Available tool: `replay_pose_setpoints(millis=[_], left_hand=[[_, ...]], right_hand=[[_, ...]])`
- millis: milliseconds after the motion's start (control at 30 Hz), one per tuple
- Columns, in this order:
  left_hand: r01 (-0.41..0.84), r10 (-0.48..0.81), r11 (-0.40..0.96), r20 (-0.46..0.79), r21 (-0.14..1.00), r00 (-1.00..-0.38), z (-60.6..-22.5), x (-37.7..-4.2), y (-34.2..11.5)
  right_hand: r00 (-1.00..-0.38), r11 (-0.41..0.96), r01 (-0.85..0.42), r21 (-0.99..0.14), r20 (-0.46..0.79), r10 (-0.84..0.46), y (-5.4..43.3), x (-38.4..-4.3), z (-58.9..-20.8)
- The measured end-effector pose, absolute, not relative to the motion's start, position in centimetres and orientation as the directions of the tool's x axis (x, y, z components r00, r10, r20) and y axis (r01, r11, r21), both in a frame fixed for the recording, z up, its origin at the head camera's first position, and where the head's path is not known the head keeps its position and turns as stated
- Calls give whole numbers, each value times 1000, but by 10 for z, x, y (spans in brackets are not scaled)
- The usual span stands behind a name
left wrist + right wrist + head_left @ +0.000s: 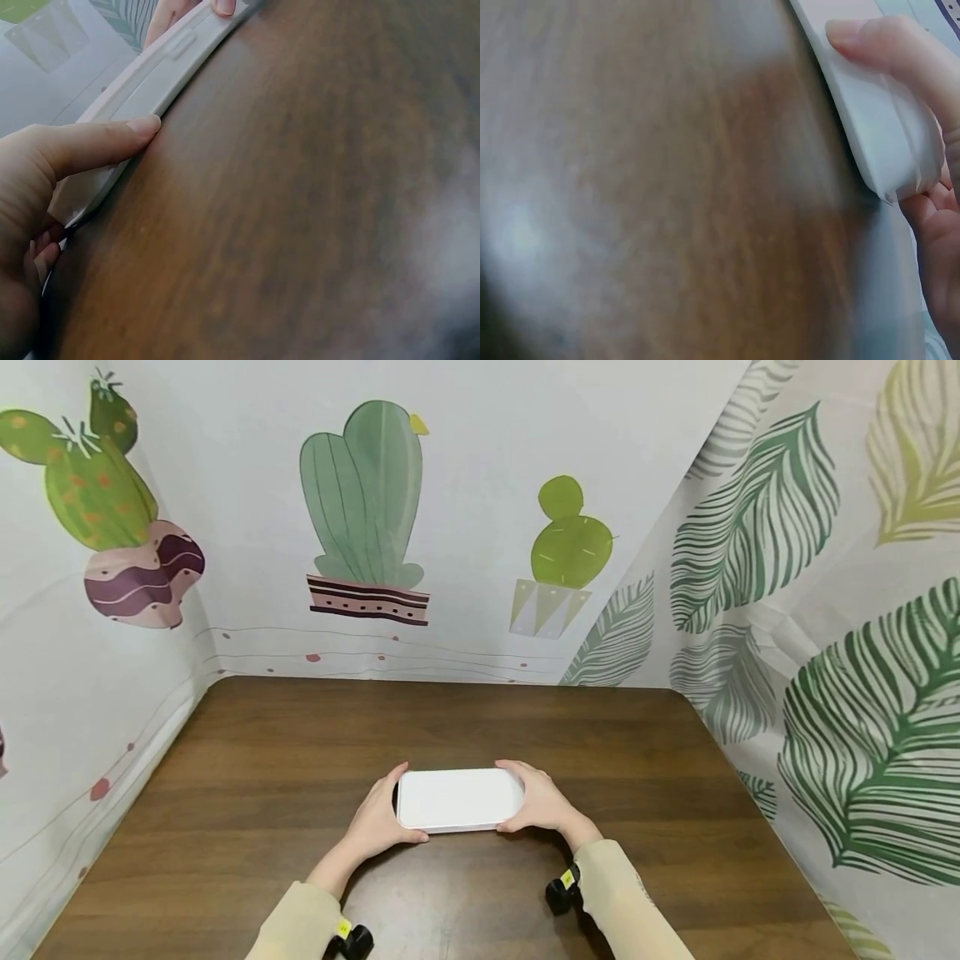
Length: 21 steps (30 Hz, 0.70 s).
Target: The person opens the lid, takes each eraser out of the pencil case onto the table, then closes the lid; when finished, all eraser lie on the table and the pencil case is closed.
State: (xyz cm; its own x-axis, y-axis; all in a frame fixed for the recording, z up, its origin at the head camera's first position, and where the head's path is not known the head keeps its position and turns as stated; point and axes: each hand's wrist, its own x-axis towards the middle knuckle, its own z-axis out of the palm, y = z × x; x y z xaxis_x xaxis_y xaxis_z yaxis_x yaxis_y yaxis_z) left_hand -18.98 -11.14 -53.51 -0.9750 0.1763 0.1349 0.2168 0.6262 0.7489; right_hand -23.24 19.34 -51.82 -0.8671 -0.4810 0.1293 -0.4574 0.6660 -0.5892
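A white rounded rectangular box (459,798) with a flat top lies lengthwise near the middle of the wooden table. My left hand (381,814) grips its left end, thumb along the near side and fingers round the far corner. At the opposite end my right hand (542,799) holds it the same way. In the left wrist view the box's side wall (161,75) shows a small raised tab, and the left thumb presses on that wall. The right wrist view has the right thumb flat against the white side (870,97), close over the table.
The brown wooden table (465,718) extends round the box on all sides. Behind it hangs a white cloth (480,527) printed with cacti, and leaf-patterned cloth (750,543) covers the right. Black wrist cameras (558,896) sit below both sleeves.
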Motion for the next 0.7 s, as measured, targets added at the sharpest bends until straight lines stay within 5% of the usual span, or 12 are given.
replay_pose_setpoints(millis=[700], left_hand=[[183, 149, 638, 113, 748, -982, -534, -190, -110]], right_hand=[[-872, 595, -381, -708, 61, -487, 198, -236, -509]])
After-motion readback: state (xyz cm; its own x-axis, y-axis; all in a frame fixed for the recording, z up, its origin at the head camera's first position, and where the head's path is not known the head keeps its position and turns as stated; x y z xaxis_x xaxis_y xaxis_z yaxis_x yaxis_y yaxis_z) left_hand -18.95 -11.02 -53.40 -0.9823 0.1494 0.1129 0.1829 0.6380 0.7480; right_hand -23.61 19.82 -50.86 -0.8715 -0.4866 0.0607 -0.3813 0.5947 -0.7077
